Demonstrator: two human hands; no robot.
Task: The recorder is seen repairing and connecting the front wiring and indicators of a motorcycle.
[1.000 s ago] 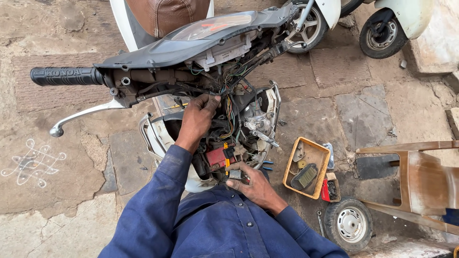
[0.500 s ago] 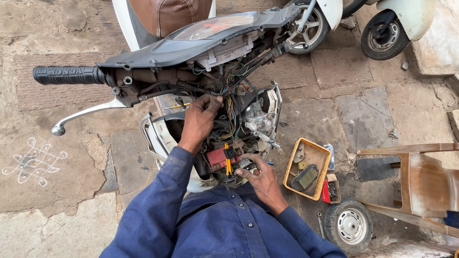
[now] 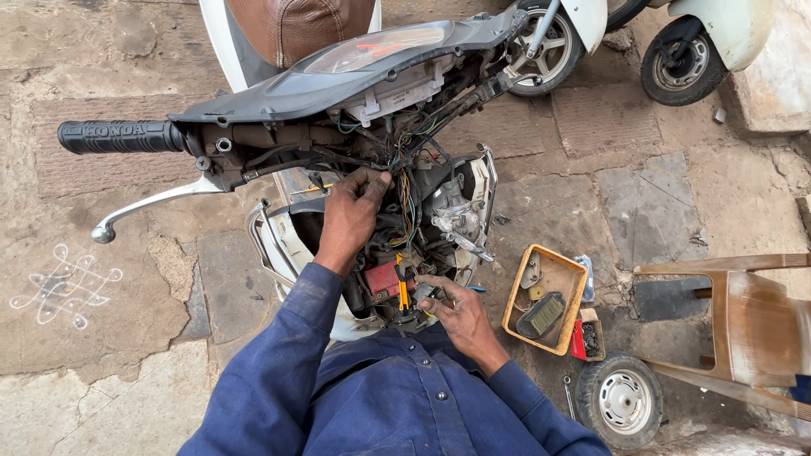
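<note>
hands: left (image 3: 351, 215) gripping one wire bundle (image 3: 407, 203) | right (image 3: 452, 308) pinching one yellow-handled tool (image 3: 403, 287) | one tray (image 3: 564, 263)

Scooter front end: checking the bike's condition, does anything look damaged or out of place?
Yes. The scooter has its front cover off, leaving a wire tangle exposed below the handlebar; the left hand reaches into it.

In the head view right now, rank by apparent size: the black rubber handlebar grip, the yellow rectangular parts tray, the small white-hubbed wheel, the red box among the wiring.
1. Yellow rectangular parts tray
2. Small white-hubbed wheel, close to the tray, so unsure
3. Black rubber handlebar grip
4. Red box, partly hidden by wires
</note>
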